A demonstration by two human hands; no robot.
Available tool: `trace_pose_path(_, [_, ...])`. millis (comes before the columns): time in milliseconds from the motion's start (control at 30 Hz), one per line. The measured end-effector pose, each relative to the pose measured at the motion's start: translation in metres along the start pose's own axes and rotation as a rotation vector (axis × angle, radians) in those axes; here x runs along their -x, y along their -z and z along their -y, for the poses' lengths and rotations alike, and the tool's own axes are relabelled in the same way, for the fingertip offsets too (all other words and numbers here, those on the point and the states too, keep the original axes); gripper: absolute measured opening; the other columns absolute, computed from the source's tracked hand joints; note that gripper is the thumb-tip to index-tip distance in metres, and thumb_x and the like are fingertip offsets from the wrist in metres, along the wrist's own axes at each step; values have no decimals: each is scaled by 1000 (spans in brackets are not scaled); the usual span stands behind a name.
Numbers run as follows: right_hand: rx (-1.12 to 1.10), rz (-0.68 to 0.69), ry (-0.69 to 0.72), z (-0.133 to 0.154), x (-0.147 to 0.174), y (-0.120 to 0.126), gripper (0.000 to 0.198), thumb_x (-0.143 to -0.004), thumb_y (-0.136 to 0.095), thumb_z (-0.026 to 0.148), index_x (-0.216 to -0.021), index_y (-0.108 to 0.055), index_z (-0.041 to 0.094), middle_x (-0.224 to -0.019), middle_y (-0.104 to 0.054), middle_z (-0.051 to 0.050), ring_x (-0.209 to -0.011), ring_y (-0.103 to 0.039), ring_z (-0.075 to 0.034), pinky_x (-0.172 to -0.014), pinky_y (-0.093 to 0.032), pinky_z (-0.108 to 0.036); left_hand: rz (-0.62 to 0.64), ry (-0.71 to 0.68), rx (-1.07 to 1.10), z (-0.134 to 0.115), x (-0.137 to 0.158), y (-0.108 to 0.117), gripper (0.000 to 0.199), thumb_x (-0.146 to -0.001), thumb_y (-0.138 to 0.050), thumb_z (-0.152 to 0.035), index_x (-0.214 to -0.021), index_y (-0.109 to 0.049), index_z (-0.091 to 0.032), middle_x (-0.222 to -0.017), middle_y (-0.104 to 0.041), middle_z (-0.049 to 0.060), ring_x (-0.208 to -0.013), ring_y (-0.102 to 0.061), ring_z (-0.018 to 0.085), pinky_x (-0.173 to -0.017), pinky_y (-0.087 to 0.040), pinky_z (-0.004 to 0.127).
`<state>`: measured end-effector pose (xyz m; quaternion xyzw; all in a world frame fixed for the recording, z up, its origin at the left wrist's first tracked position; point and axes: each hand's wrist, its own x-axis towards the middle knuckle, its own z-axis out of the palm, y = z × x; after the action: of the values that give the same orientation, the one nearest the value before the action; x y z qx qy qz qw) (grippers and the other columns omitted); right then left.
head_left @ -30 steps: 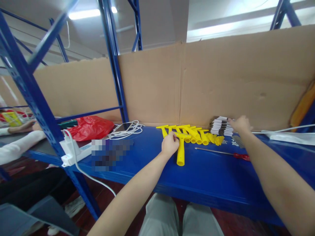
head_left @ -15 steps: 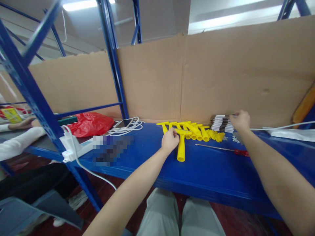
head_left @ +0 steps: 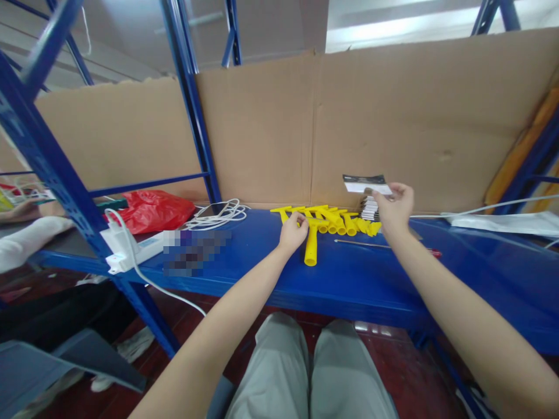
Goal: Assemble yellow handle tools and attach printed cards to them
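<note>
My left hand [head_left: 292,231] rests closed on the head of a yellow T-shaped plastic handle [head_left: 311,245] that lies on the blue shelf [head_left: 349,279]. Behind it lies a row of several more yellow handles [head_left: 338,220]. My right hand [head_left: 394,206] is raised above the shelf and pinches a flat black-and-white card [head_left: 365,184]. Just below that card stands a small stack of similar cards [head_left: 369,208], partly hidden by my hand.
A red-handled screwdriver [head_left: 388,247] lies right of the handles. White cables [head_left: 217,216], a red plastic bag [head_left: 151,208] and a white power strip [head_left: 126,250] sit at the left. Cardboard [head_left: 393,116] walls the back. Another person's sleeve [head_left: 21,247] shows far left.
My right hand has lifted one card off the stack and brought it up and toward me. My left hand stays on the yellow handle. The view has shifted slightly.
</note>
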<state>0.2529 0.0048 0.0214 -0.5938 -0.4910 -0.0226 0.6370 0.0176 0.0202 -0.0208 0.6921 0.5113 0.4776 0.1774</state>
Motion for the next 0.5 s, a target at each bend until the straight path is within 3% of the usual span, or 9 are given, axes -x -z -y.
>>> trace_pose_path(133, [-226, 185, -65, 5, 28, -15, 63, -73, -62, 39, -127, -38, 20, -122, -55, -13, -113, -54, -24, -89, -48, -36, 13, -76, 158, -2, 1, 2, 23, -92, -44, -27, -107, -58, -16, -93, -68, 4, -62, -61, 10, -66, -50, 22])
trace_pose_path(233, [-380, 330, -32, 7, 38, -22, 63, -64, -70, 40, -119, -46, 20, -108, -63, -10, -100, -60, -22, -84, -50, -36, 10, -124, 168, -4, 3, 3, 28, -92, -44, -29, -114, -57, -16, -96, -68, 5, -67, -62, 11, -69, -50, 23])
trace_pose_path(367, [-466, 379, 13, 2, 39, -25, 41, -56, -75, 43, -85, -58, 19, -79, -66, -4, -79, -62, -21, -73, -51, -35, -35, -87, -53, -5, 1, 6, 14, -84, -54, -22, -93, -64, -17, -95, -70, 6, -87, -64, 18, -79, -49, 26])
trace_pose_path(433, [-413, 365, 4, -3, 38, -24, 34, -56, -74, 45, -68, -56, 19, -66, -61, -1, -72, -60, -20, -67, -49, -34, 22, -13, -154, -4, -1, 7, 10, -81, -57, -24, -79, -64, -18, -84, -71, 6, -85, -65, 20, -77, -48, 27])
trace_pose_path(500, [-361, 309, 18, -6, 36, -23, 33, -58, -73, 47, -59, -55, 19, -65, -60, -1, -73, -59, -20, -67, -48, -33, 111, 44, -191, -2, -2, 8, 21, -80, -59, -32, -65, -62, -19, -69, -68, 6, -78, -65, 22, -71, -48, 27])
